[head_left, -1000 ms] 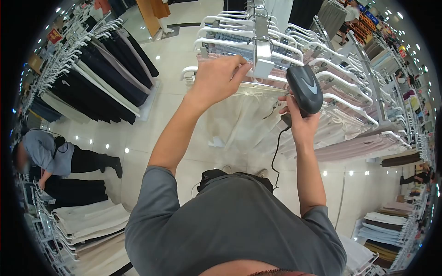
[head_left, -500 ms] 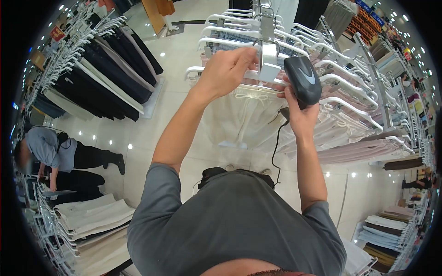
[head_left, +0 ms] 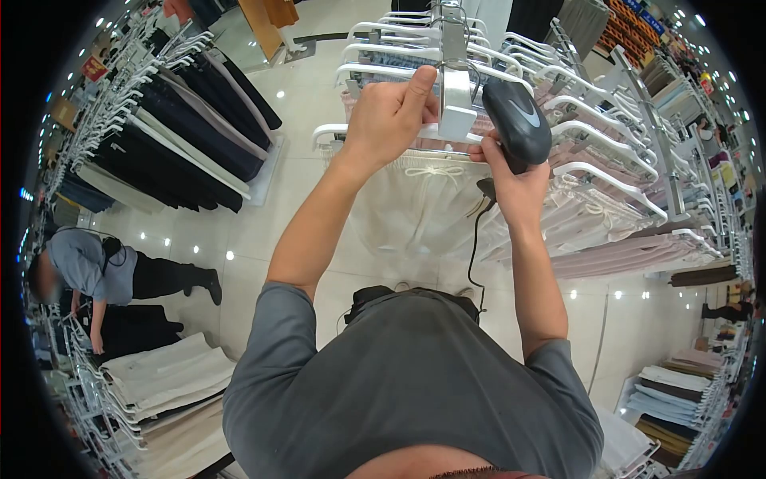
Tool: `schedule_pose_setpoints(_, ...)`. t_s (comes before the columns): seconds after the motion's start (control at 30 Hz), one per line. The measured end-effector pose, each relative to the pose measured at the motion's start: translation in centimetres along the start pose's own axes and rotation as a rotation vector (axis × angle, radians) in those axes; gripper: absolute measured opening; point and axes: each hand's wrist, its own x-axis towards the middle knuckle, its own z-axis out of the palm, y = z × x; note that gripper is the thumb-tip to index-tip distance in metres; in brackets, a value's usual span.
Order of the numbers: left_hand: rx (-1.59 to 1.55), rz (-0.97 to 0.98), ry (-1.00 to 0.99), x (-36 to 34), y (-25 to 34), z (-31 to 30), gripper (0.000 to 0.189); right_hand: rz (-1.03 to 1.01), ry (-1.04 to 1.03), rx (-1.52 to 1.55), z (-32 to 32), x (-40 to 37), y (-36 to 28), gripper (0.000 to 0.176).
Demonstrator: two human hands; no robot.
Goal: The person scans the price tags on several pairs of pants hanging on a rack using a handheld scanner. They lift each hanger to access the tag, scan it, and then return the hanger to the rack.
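My left hand [head_left: 392,116] is closed at the front hanger, just left of the metal rail's white end plate [head_left: 456,122]; its thumb points up and its fingertips are mostly hidden. My right hand [head_left: 515,177] holds a black scanner [head_left: 517,121] with a cord running down, and its fingertips are at the right part of the same white hanger [head_left: 472,137]. Cream drawstring trousers [head_left: 415,199] hang below that hanger. Behind it, more white hangers [head_left: 391,70] line the rail.
Racks of dark trousers [head_left: 179,136] stand at the left, with pale folded garments [head_left: 167,371] at the lower left. A person in a grey shirt [head_left: 88,259] bends at the far left. Pink trousers [head_left: 638,254] hang at the right.
The front hanger and trousers have shifted slightly left in view. My right hand and the scanner have moved a little left, and my left thumb now points more upward.
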Motion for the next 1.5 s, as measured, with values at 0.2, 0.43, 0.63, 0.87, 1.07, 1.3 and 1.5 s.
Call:
schedule_pose_setpoints(0.2,0.057,0.059,0.084,0.1,0.1,0.6,0.076,-0.047,0.07,0.129,0.9,0.3,-0.3,0.015)
schedule_pose_setpoints(0.43,0.005,0.076,0.141,0.0,0.0,0.9,0.071,-0.029,0.066,0.115,0.9,0.0,-0.3,0.015)
schedule_pose_setpoints(0.63,0.009,0.077,0.147,0.0,0.5,0.7,0.07,-0.035,0.04,0.104,1.0,0.1,-0.6,0.02)
schedule_pose_setpoints(0.87,-0.064,0.017,0.105,0.1,0.4,0.4,0.071,-0.025,0.019,0.096,1.1,0.1,-0.6,0.016)
schedule_pose_setpoints(1.07,-0.005,-0.028,0.073,-0.1,1.0,0.1,0.068,-0.031,0.014,0.064,1.0,0.2,-0.5,0.012)
schedule_pose_setpoints(1.3,-0.021,0.091,0.028,-0.5,0.2,-0.2,0.062,-0.042,0.029,0.053,1.2,0.2,-0.3,0.017)
schedule_pose_setpoints(1.5,0.031,0.136,-0.025,-0.4,0.2,-0.5,0.054,-0.059,0.031,0.104,1.2,0.0,0.4,0.02)
